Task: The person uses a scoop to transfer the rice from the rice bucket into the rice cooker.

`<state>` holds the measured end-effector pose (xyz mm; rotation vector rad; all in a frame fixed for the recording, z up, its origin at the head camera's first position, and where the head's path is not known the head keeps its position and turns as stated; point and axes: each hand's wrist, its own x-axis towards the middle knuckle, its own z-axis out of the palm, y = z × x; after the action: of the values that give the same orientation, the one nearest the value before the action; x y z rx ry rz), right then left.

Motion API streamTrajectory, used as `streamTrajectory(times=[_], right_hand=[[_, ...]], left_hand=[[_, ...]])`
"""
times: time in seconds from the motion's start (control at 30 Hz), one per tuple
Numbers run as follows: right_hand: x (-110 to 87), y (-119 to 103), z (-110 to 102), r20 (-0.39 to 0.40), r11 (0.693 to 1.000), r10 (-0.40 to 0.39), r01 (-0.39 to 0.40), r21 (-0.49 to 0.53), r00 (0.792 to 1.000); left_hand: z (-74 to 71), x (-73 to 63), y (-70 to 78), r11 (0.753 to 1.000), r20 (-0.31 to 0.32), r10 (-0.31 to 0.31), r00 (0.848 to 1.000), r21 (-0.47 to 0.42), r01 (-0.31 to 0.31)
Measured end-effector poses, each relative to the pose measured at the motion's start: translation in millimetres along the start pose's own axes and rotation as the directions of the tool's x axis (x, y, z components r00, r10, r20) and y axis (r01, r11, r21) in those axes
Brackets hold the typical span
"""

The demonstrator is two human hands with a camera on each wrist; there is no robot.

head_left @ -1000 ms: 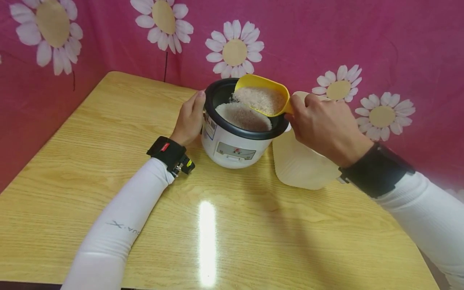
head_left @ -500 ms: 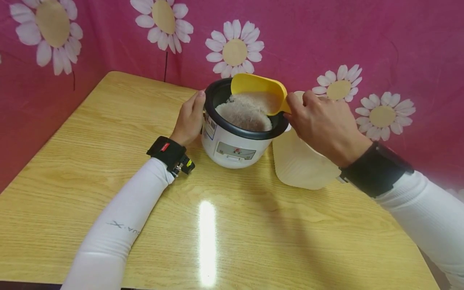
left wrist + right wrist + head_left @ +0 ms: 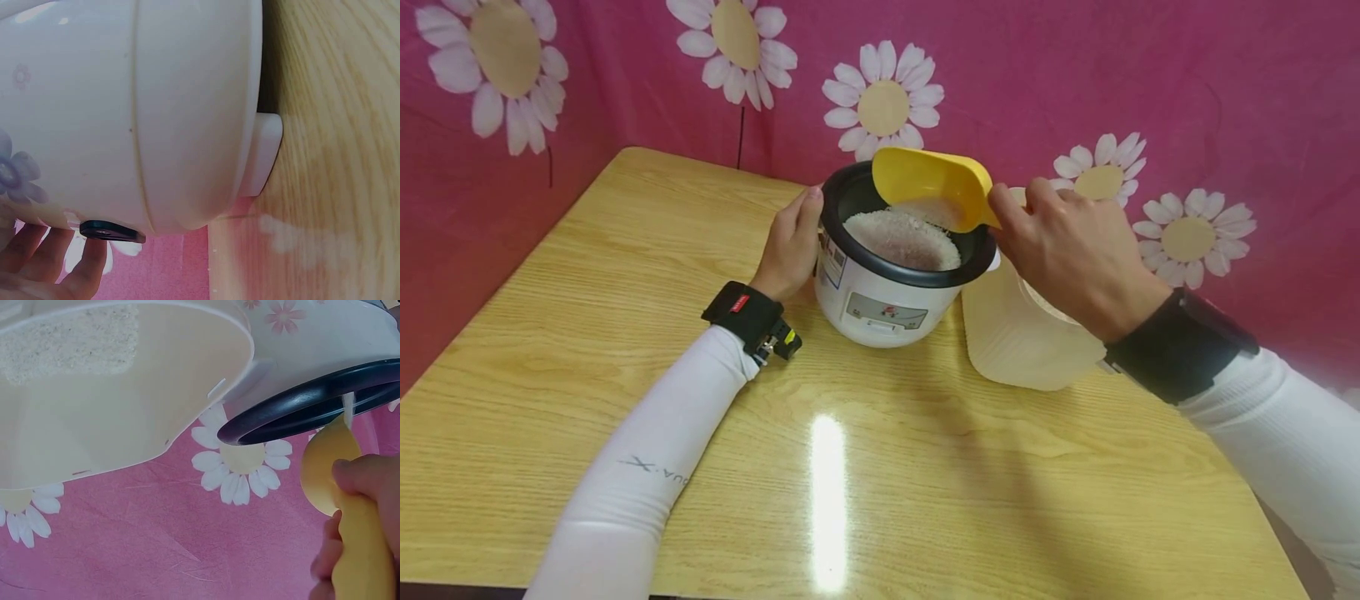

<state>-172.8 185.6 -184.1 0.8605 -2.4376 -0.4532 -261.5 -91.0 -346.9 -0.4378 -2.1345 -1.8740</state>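
Observation:
A white rice cooker (image 3: 868, 325) with a black rim stands lidless on the table, a mound of rice (image 3: 906, 242) inside. My left hand (image 3: 790, 246) holds its left side, thumb by the rim. In the left wrist view, the fingers (image 3: 87, 269) bend against the cooker wall beside a small dark side piece (image 3: 109, 231). My right hand (image 3: 1071, 250) grips the handle of a yellow scoop (image 3: 917, 175), tilted over the pot. A little rice lies low in the scoop; the right wrist view shows a pale stream (image 3: 349, 409) falling at its lip.
Right of the cooker, close beside it, stands a cream plastic bin (image 3: 1022, 333), partly hidden under my right hand. Rice (image 3: 81, 344) shows inside it in the right wrist view. A pink flowered cloth (image 3: 1000, 75) hangs behind the wooden table (image 3: 715, 467).
The scoop has tipped further and shifted slightly left; most of the rice in it has poured out into the pot. The left hand and cooker have stayed put.

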Motion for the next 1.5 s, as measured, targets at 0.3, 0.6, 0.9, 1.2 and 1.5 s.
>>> streamTrajectory(times=[0.3, 0.6, 0.9, 1.2, 1.5], right_hand=[[1.6, 0.1, -3.1, -0.013, 1.0, -0.025, 0.025, -0.011, 1.0], [1.9, -0.6, -3.5, -0.032, 0.999, -0.031, 0.03, -0.015, 0.999], [0.6, -0.5, -2.9, -0.062, 0.998, -0.044, 0.042, -0.038, 0.997], [-0.1, -0.6, -3.0, -0.068, 0.998, -0.055, 0.053, -0.041, 0.996], [-2.5, -0.8, -1.0, -0.098, 0.997, -0.062, 0.058, -0.041, 0.993]], left_hand=[[-1.3, -0.8, 0.3, 1.0, -0.005, -0.004, 1.0, -0.001, 0.004], [-1.2, -1.1, 0.8, 1.0, -0.001, -0.008, 1.0, -0.002, 0.008], [-1.0, -1.2, 1.6, 1.0, 0.002, -0.008, 1.0, -0.001, 0.008], [-0.5, -1.5, 1.8, 1.0, 0.001, -0.01, 1.0, -0.003, 0.01], [0.0, -1.3, 1.7, 1.0, 0.0, -0.012, 1.0, 0.004, 0.012]])
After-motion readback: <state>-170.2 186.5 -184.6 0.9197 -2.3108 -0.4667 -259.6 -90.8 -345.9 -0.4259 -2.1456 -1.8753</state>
